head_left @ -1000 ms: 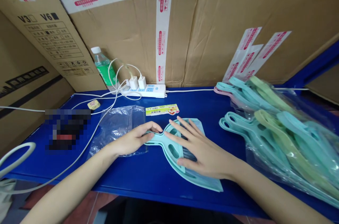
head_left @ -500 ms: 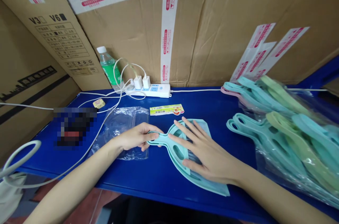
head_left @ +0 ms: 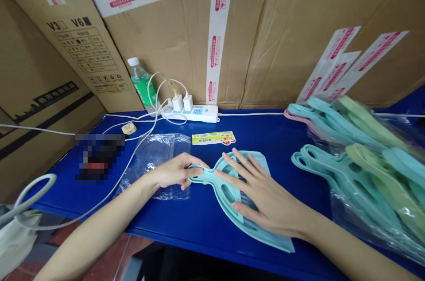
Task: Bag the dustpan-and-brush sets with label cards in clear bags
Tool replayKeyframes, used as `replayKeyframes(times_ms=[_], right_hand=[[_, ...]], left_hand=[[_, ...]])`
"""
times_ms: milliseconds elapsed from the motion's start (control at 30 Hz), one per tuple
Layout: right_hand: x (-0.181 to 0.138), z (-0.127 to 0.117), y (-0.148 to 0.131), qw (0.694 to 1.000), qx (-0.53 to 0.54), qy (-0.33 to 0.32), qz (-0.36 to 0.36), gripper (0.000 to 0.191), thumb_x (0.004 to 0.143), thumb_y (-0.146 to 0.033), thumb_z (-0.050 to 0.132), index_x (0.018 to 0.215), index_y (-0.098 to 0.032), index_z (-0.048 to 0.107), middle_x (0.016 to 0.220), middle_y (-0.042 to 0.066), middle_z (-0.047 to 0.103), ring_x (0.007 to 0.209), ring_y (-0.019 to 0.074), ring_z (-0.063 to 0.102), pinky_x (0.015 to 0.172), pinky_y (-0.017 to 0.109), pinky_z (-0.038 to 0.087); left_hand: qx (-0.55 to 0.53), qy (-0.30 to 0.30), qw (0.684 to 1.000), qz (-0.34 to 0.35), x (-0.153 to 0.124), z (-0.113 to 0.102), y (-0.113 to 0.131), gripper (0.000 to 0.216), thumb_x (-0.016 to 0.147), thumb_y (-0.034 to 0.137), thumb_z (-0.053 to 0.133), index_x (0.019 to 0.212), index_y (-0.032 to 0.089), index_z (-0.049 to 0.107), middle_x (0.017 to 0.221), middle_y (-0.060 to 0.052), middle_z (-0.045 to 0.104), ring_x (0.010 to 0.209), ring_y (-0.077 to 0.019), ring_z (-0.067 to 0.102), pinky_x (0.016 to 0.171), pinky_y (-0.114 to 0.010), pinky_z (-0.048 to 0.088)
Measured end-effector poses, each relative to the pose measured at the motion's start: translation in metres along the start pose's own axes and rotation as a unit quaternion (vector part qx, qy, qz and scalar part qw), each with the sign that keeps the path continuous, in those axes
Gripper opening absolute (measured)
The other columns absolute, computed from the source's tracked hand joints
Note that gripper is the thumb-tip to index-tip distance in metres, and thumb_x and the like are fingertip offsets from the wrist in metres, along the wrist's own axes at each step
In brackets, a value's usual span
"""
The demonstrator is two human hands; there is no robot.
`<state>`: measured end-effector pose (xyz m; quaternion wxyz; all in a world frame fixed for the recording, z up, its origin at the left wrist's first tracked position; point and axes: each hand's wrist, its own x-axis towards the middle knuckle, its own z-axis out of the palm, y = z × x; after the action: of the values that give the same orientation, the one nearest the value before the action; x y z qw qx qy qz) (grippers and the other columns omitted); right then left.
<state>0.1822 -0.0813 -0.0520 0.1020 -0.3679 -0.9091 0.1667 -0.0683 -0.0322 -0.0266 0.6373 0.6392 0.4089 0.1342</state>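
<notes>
A mint-green mini dustpan and brush set (head_left: 229, 192) lies nested together on the blue table, its wide end to the right. My left hand (head_left: 175, 171) pinches the looped handle between thumb and fingers. Spread flat over the wide part is my right hand (head_left: 262, 192), fingers apart, covering much of the brush. Beside my left hand lies a clear plastic bag (head_left: 159, 152), flat and crumpled. A yellow-green printed card (head_left: 212, 138) rests just beyond the set.
Several bagged dustpan sets (head_left: 361, 183) in mint, green and pink pile up at the right. At the back stand a power strip (head_left: 202, 113) with chargers and a green-labelled bottle (head_left: 143, 86). White cables (head_left: 136, 150) cross the left side. Cardboard boxes (head_left: 179, 42) wall the rear.
The whole view has shifted slightly, so things appear a little further right. Both hands keep the same hold and pose on the dustpan set.
</notes>
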Motion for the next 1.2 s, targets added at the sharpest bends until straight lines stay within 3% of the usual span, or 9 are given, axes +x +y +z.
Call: replayKeyframes(times_ms=[300, 467, 667, 867, 933, 1000, 1033, 1100, 1200], right_hand=[[0.002, -0.001, -0.001, 1.0, 0.009, -0.019, -0.002, 0.063, 0.095, -0.051, 0.042, 0.151, -0.032, 0.022, 0.161, 0.003, 0.007, 0.144, 0.0358, -0.004, 0.111, 0.066, 0.014], [0.001, -0.003, 0.002, 1.0, -0.006, 0.008, 0.004, 0.066, 0.092, -0.054, 0.046, 0.151, -0.032, 0.025, 0.161, 0.004, 0.006, 0.143, 0.037, -0.007, 0.109, 0.069, 0.011], [-0.002, 0.002, 0.007, 1.0, -0.008, -0.005, 0.009, 0.069, 0.093, -0.053, 0.045, 0.152, -0.027, 0.02, 0.16, 0.008, 0.003, 0.143, 0.0359, -0.005, 0.111, 0.065, 0.015], [-0.003, 0.002, 0.006, 1.0, -0.013, 0.004, 0.006, 0.071, 0.095, -0.054, 0.041, 0.153, -0.022, 0.016, 0.16, 0.01, 0.008, 0.143, 0.0312, -0.003, 0.114, 0.058, 0.018], [-0.004, 0.0, 0.005, 1.0, -0.017, 0.002, 0.008, 0.07, 0.095, -0.055, 0.037, 0.153, -0.019, 0.019, 0.159, 0.011, 0.012, 0.143, 0.0302, -0.002, 0.114, 0.057, 0.017], [-0.004, -0.001, 0.005, 1.0, -0.022, 0.0, 0.011, 0.07, 0.096, -0.056, 0.034, 0.152, -0.016, 0.022, 0.159, 0.013, 0.014, 0.143, 0.0303, -0.002, 0.114, 0.057, 0.017], [-0.004, -0.002, 0.005, 1.0, -0.024, 0.0, 0.015, 0.07, 0.096, -0.056, 0.033, 0.152, -0.014, 0.024, 0.159, 0.014, 0.015, 0.143, 0.0307, -0.002, 0.114, 0.058, 0.018], [-0.004, -0.004, 0.005, 0.999, -0.028, 0.001, 0.023, 0.071, 0.096, -0.057, 0.031, 0.15, -0.012, 0.027, 0.158, 0.015, 0.017, 0.143, 0.0317, -0.001, 0.114, 0.058, 0.018], [-0.004, -0.007, 0.006, 0.999, -0.034, 0.008, 0.03, 0.071, 0.096, -0.059, 0.029, 0.15, -0.012, 0.03, 0.158, 0.015, 0.018, 0.143, 0.0321, 0.0, 0.113, 0.058, 0.02]], left_hand=[[0.109, -0.023, 0.994, 0.009, -0.009, -0.003, 0.005, 0.023, 0.091, 0.03, 0.05, 0.101, 0.015, 0.065, 0.072, 0.003, 0.054, 0.043, -0.0042, 0.05, 0.044, -0.018, 0.038], [0.23, -0.019, 0.972, 0.036, -0.019, -0.009, 0.012, 0.024, 0.093, 0.028, 0.045, 0.102, 0.017, 0.064, 0.084, 0.0, 0.061, 0.056, -0.0087, 0.057, 0.056, -0.022, 0.044], [0.443, 0.073, 0.89, 0.074, -0.033, -0.013, 0.021, 0.018, 0.089, 0.023, 0.049, 0.091, 0.021, 0.067, 0.09, 0.0, 0.071, 0.086, -0.018, 0.06, 0.088, -0.034, 0.041], [0.491, 0.101, 0.857, 0.121, -0.027, -0.023, 0.028, 0.016, 0.085, 0.022, 0.055, 0.094, 0.02, 0.067, 0.091, -0.001, 0.071, 0.084, -0.0171, 0.062, 0.083, -0.032, 0.045], [0.539, 0.143, 0.82, 0.124, -0.016, -0.025, 0.035, 0.018, 0.087, 0.022, 0.053, 0.097, 0.017, 0.066, 0.09, -0.003, 0.071, 0.084, -0.0174, 0.063, 0.08, -0.03, 0.047], [0.629, 0.171, 0.752, 0.1, 0.0, -0.026, 0.04, 0.019, 0.089, 0.022, 0.053, 0.099, 0.014, 0.066, 0.094, -0.007, 0.07, 0.092, -0.0212, 0.063, 0.083, -0.033, 0.048], [0.645, 0.178, 0.737, 0.095, 0.008, -0.026, 0.041, 0.022, 0.089, 0.022, 0.054, 0.104, 0.011, 0.066, 0.101, -0.012, 0.07, 0.1, -0.025, 0.062, 0.087, -0.037, 0.047], [0.662, 0.17, 0.725, 0.092, 0.024, -0.025, 0.042, 0.027, 0.088, 0.022, 0.057, 0.109, 0.007, 0.065, 0.107, -0.017, 0.068, 0.104, -0.0291, 0.062, 0.089, -0.042, 0.047], [0.682, 0.126, 0.713, 0.101, 0.039, -0.023, 0.039, 0.027, 0.087, 0.02, 0.06, 0.112, 0.014, 0.065, 0.113, -0.012, 0.068, 0.102, -0.0247, 0.065, 0.087, -0.035, 0.049]])
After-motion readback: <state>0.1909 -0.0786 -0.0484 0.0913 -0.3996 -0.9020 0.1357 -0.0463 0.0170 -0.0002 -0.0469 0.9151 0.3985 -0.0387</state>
